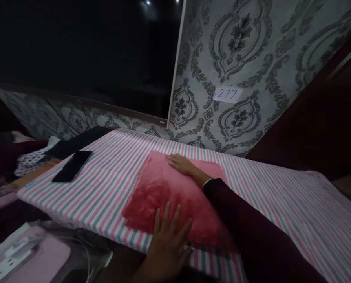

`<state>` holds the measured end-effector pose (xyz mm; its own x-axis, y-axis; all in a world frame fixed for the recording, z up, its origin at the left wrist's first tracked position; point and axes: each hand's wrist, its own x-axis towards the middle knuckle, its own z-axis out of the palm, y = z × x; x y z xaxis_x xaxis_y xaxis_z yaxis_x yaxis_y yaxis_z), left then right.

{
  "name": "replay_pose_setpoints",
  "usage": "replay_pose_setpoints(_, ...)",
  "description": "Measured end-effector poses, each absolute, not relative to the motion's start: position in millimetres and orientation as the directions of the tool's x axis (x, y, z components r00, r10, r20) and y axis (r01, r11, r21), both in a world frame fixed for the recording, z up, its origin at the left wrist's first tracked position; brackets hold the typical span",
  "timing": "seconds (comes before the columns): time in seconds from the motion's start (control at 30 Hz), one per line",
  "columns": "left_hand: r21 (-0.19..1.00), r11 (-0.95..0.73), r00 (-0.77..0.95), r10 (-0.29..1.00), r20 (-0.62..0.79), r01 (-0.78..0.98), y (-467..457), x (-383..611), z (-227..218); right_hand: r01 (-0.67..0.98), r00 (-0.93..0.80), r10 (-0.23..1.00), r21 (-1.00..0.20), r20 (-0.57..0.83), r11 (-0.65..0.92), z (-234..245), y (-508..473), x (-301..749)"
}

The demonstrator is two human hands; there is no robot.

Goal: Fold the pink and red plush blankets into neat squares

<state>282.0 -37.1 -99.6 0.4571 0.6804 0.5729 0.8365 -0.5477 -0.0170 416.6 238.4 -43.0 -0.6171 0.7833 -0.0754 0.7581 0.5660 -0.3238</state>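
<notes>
A red and pink plush cloth (160,184), folded into a thick rectangle, lies on a striped sheet (105,188). Its fuzzy front part is deeper red and its back part paler pink. My left hand (168,239) rests on the cloth's near edge, fingers spread and pointing away from me. Farther back, my right hand (180,163) lies flat on the pink part with its fingers stretched to the left. A bracelet and a dark sleeve show on the right arm, which covers part of the cloth's right side.
A black phone (72,166) lies on the sheet at the left. Behind stands a large dark screen (84,55) against patterned wallpaper (240,35) bearing a paper label (227,94) marked 277. Lower left, a white power strip (9,265) sits near cables. Clothes (31,159) are piled far left.
</notes>
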Motion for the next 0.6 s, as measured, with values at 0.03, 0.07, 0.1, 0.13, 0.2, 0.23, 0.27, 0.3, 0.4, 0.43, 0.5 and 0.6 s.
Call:
replay_pose_setpoints(0.03, -0.018, -0.547, 0.458, 0.682, 0.571, 0.837, -37, 282, -100, 0.761, -0.613, 0.787, -0.321, -0.071, 0.564, -45, 239, 416)
replay_pose_setpoints(0.07, -0.02, -0.546, 0.459, 0.683, 0.569, 0.838, -37, 282, -100, 0.765, -0.609, 0.79, -0.314, -0.071, 0.562, -45, 239, 416)
replay_pose_setpoints(0.1, -0.021, -0.546, 0.46, 0.685, 0.565, 0.838, -38, 282, -100, 0.772, -0.604, 0.794, -0.305, -0.074, 0.558, -45, 239, 417)
replay_pose_setpoints(0.13, -0.022, -0.544, 0.461, 0.688, 0.561, 0.839, -38, 283, -100, 0.78, -0.596, 0.799, -0.294, -0.08, 0.552, -44, 238, 417)
replay_pose_setpoints(0.2, -0.013, -0.536, 0.452, 0.699, 0.555, 0.844, -41, 283, -98, 0.801, -0.574, 0.814, -0.272, -0.095, 0.533, -38, 236, 416)
replay_pose_setpoints(0.23, -0.004, -0.535, 0.447, 0.702, 0.553, 0.845, -42, 283, -96, 0.813, -0.56, 0.822, -0.257, -0.101, 0.522, -34, 234, 415)
replay_pose_setpoints(0.27, 0.01, -0.536, 0.443, 0.708, 0.55, 0.844, -44, 282, -93, 0.823, -0.548, 0.83, -0.241, -0.101, 0.514, -28, 232, 413)
replay_pose_setpoints(0.3, 0.028, -0.537, 0.436, 0.713, 0.549, 0.843, -45, 280, -90, 0.827, -0.544, 0.834, -0.223, -0.089, 0.516, -22, 228, 409)
replay_pose_setpoints(0.4, 0.072, -0.518, 0.381, 0.709, 0.593, 0.852, -46, 267, -75, 0.77, -0.628, 0.778, -0.164, -0.02, 0.617, -6, 208, 391)
replay_pose_setpoints(0.43, 0.083, -0.495, 0.345, 0.706, 0.618, 0.865, -44, 260, -71, 0.722, -0.685, 0.729, -0.144, -0.002, 0.677, -2, 199, 383)
replay_pose_setpoints(0.5, 0.101, -0.425, 0.264, 0.712, 0.651, 0.9, -38, 246, -67, 0.612, -0.788, 0.615, -0.117, -0.009, 0.782, -1, 182, 367)
replay_pose_setpoints(0.6, 0.117, -0.341, 0.188, 0.737, 0.649, 0.933, -28, 229, -77, 0.539, -0.843, 0.535, -0.116, -0.064, 0.834, -10, 170, 348)
